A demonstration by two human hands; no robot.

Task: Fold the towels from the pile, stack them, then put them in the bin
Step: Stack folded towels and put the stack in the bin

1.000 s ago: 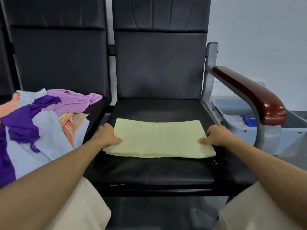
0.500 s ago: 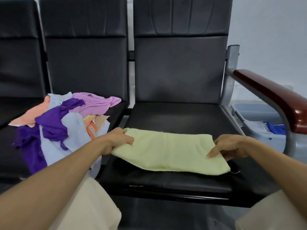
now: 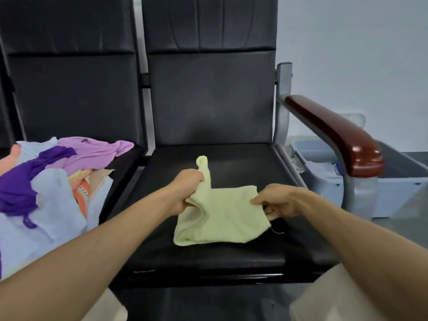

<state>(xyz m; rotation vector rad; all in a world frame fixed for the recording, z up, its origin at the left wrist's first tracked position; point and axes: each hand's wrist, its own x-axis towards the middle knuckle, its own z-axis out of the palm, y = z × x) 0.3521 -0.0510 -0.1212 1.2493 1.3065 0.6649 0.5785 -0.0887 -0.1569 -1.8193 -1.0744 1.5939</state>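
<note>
A pale yellow towel [image 3: 222,216] hangs bunched between both hands, its lower part sagging onto the black chair seat [image 3: 215,256]. My left hand [image 3: 185,193] grips the towel's left end, and a corner sticks up above the fist. My right hand [image 3: 275,200] pinches the right edge. A pile of towels [image 3: 51,181] in purple, lilac, light blue and orange lies on the neighbouring seat to the left. The grey-blue bin [image 3: 361,193] stands on the floor to the right, behind the armrest.
A wooden armrest [image 3: 335,135] on a metal post stands between the seat and the bin. Black chair backs [image 3: 208,89] rise behind both seats. My knees in light trousers show at the bottom edge.
The towel lay flat and wide on the seat a second ago. Both hands lifted its ends and drew together, so it is now bunched to about half its width.
</note>
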